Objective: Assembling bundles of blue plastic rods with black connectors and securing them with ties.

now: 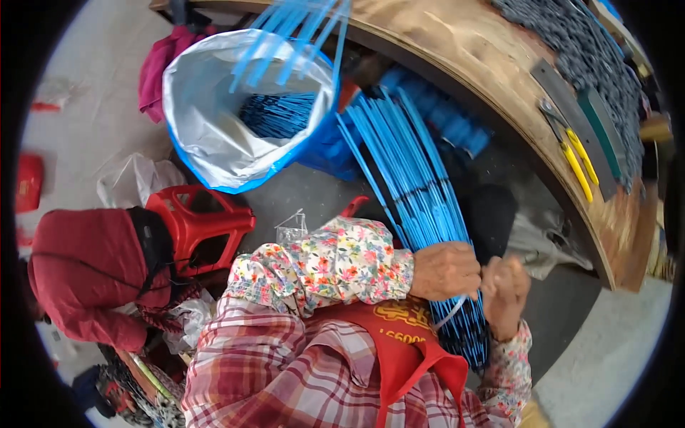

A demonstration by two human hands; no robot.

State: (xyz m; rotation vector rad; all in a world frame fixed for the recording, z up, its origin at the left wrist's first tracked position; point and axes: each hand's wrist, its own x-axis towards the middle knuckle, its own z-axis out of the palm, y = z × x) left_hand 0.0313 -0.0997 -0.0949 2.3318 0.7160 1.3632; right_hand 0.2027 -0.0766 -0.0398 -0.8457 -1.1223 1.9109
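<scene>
A long bundle of thin blue rods (421, 189) with dark bands and black lower ends lies slantwise across my lap. Over its lower part my left hand (446, 271) is closed, with a thin white strip (452, 311) running out from beneath it around the bundle. Just to the right, my right hand (505, 294) has its fingers curled in, close to the left one. It is slightly blurred, and what its fingertips grip is hidden. Floral sleeves cover both forearms, and a red apron (399, 342) lies under the rods.
A silver-lined blue bag (185, 107) holds more rods; blue strips (300, 36) hang above it. On the wooden table (457, 36) lie yellow-handled pliers (579, 164), a flat dark bar (571, 121) and grey chain-like material (571, 43). A red stool (207, 228) and red cloth-covered item (93, 264) stand left.
</scene>
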